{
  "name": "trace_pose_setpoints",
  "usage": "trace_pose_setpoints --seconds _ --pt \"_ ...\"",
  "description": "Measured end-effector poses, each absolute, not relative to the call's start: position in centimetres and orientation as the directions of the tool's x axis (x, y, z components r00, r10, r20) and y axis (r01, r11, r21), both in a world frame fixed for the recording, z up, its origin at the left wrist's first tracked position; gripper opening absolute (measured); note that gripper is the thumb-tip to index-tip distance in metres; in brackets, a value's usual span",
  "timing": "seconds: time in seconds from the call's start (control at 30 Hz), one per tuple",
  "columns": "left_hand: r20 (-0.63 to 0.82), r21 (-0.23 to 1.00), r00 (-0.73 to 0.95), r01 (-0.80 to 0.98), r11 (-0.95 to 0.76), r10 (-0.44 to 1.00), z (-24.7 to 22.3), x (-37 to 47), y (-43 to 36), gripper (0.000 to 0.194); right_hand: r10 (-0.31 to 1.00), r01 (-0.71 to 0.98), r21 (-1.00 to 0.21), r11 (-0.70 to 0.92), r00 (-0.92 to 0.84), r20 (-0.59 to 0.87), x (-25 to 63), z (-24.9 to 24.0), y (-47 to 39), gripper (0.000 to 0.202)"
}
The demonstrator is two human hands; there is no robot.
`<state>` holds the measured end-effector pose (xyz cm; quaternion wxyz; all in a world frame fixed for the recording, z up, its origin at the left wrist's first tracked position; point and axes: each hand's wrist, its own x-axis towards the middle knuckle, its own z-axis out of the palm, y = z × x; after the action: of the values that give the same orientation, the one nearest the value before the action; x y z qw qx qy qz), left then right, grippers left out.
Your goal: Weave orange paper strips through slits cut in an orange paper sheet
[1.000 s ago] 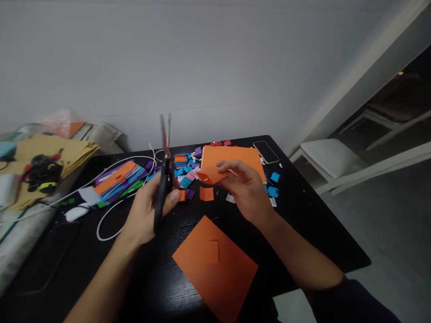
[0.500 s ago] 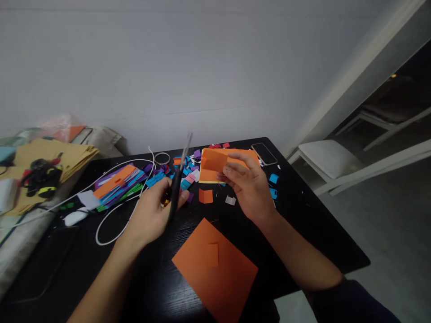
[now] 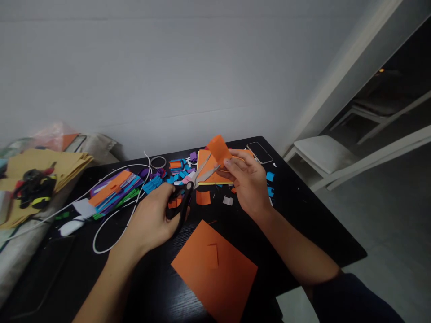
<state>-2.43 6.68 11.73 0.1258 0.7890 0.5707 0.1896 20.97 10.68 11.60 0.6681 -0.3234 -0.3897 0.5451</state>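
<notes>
A black worktop (image 3: 313, 242) with faint wood grain and a dull shine stands against a grey wall. Near its front edge lies a smooth, matte orange paper sheet (image 3: 218, 287), turned like a diamond, with a small orange rectangle (image 3: 212, 257) on its middle. Farther back sits an orange paper stack (image 3: 201, 157) with a thin yellow edge, and to the left a loose bundle of paper strips (image 3: 112, 188) in orange, blue, purple and green, ringed by a looping white cable (image 3: 94, 242). Above the worktop, the left hand (image 3: 150, 220) has its grip closed around the black handles of metal-bladed scissors (image 3: 189, 185), the blades spread in a V. The right hand (image 3: 252, 186) pinches a small creased orange paper piece (image 3: 219, 149) between thumb and fingers, raised and tilted in front of the stack. The step in hand looks like trimming this piece: the blade tips point at its lower end, though contact cannot be made out. A cut from here would call for a steady pinch, the blades lined up with the paper, and fingertips clear of them. Smallest are the scraps: a folded orange square (image 3: 203, 198), a pale notched scrap (image 3: 228, 200) and curled blue bits (image 3: 270, 176).
</notes>
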Motion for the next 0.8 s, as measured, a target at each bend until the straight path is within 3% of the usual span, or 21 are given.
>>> trace_pose_setpoints --seconds 0.3,0.8 --pt "0.224 0.395 0.320 0.834 -0.386 0.920 11.4 -2.4 6.7 0.019 0.977 -0.402 -0.890 0.215 0.099 0.191 20.3 11.3 10.2 0.026" --pt "0.383 0.384 0.337 0.789 -0.480 0.860 10.3 -2.3 6.8 0.015 0.903 -0.338 -0.838 0.429 0.154 0.401 20.0 12.4 8.5 0.023"
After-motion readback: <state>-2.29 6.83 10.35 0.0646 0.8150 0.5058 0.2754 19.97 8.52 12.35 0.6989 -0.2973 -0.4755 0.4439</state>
